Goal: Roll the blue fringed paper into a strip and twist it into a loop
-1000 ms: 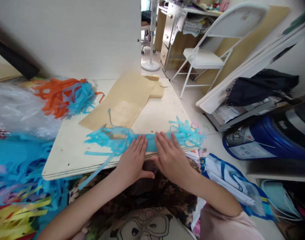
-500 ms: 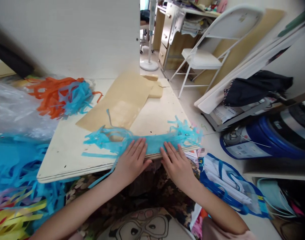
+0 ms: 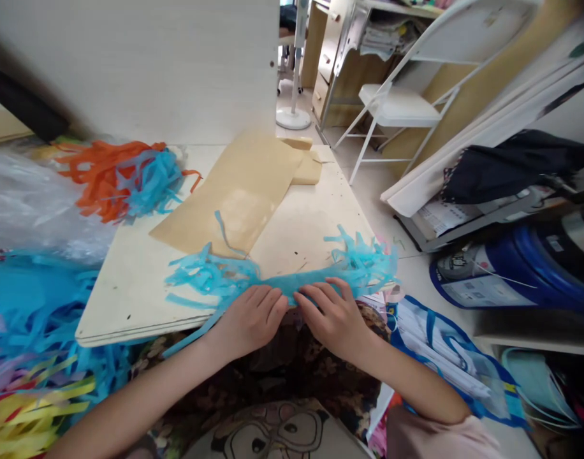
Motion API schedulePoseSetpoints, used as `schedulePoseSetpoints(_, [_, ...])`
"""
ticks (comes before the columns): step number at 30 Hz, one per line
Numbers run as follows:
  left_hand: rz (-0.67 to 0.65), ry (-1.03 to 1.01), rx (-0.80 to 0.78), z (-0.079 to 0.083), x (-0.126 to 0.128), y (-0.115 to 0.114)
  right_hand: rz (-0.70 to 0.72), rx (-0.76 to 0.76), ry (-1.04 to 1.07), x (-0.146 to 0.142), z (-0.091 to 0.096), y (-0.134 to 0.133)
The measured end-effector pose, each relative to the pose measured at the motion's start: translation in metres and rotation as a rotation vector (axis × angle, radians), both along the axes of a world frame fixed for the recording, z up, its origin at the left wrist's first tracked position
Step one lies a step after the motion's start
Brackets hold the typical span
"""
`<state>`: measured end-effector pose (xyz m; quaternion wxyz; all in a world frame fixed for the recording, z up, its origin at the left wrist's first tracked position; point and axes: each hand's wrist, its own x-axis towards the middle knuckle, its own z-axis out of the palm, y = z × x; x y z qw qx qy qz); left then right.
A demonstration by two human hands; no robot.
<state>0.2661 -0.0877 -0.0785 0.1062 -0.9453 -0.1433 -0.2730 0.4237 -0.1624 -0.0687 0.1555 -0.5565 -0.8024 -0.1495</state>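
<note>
A strip of blue tissue paper with fringed ends lies along the near edge of the board. Its cut fringes spread out at the left and at the right. My left hand grips the near edge of its middle with bent fingers. Close beside it, my right hand has its fingers curled over the same edge, thumb toward the left hand. What lies under the fingertips is hidden. A loose blue strip hangs past my left wrist. Just behind the tissue is a sheet of brown paper.
The pale wooden board carries an orange tissue tassel at back left. Blue and yellow fringes heap at the left, near clear plastic. Rightward are a white folding chair, a blue bucket and a blue-edged bag.
My fingers were stretched flat on the tissue and now are curled on its near edge. The tissue's middle looks narrower. The whole view has shifted slightly.
</note>
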Motion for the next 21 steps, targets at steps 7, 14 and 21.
schedulePoseSetpoints(7, [0.131, 0.060, -0.106, 0.013, 0.003, 0.008, 0.062, -0.241, 0.145, 0.016, 0.018, 0.014])
schedulePoseSetpoints(14, [0.164, 0.086, -0.195, 0.017, 0.003, 0.008, 0.150, -0.410, 0.259, 0.005, 0.020, 0.034])
schedulePoseSetpoints(21, [0.324, 0.195, -0.220, 0.024, 0.003, 0.008, 0.051, -0.723, 0.346, 0.029, 0.033, 0.037])
